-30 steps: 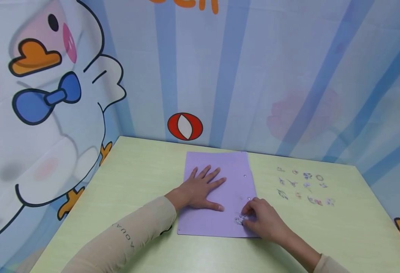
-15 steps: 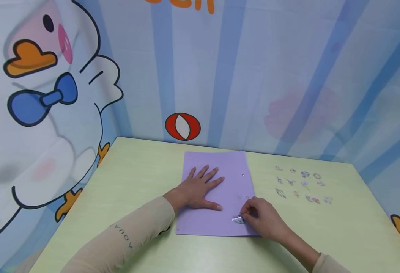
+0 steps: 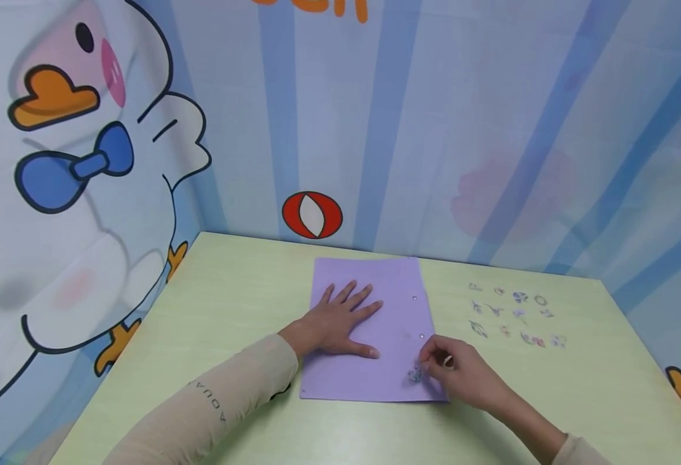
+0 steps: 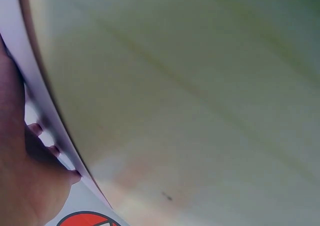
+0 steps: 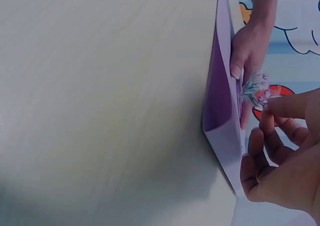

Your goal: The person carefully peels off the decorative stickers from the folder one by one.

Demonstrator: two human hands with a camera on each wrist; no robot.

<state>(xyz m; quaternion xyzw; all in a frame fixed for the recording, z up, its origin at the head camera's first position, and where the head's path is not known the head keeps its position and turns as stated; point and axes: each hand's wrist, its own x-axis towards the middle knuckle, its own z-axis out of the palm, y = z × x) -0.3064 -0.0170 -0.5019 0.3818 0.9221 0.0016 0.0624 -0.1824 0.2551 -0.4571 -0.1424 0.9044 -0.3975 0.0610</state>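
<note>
A purple folder (image 3: 358, 381) lies on the table. My left hand (image 3: 340, 328) rests on it with straight, spread fingers. In the left wrist view, the same hand (image 4: 35, 186) sits beside the folder's edge (image 4: 52, 106). Over the folder's lower right part, my right hand (image 3: 465, 374) pinches a small flower sticker (image 3: 414, 375) between thumb and finger. Seen from the right wrist, that sticker (image 5: 256, 90) is clear, with purple blooms and green leaves. It stands up from the fingertips, and the folder's near side (image 5: 220, 103) bulges slightly open.
Several small stickers (image 3: 518, 314) are spread in rows on the table right of the folder. Two small round studs, one of them a stud (image 3: 422, 336), show near the folder's right side. Behind the table (image 3: 236, 290) hangs a printed cartoon backdrop (image 3: 329, 116).
The sticker, flat and shiny against the folder half a second ago, now stands tilted up in my right fingers. My right hand has shifted slightly right. My left hand stays in place.
</note>
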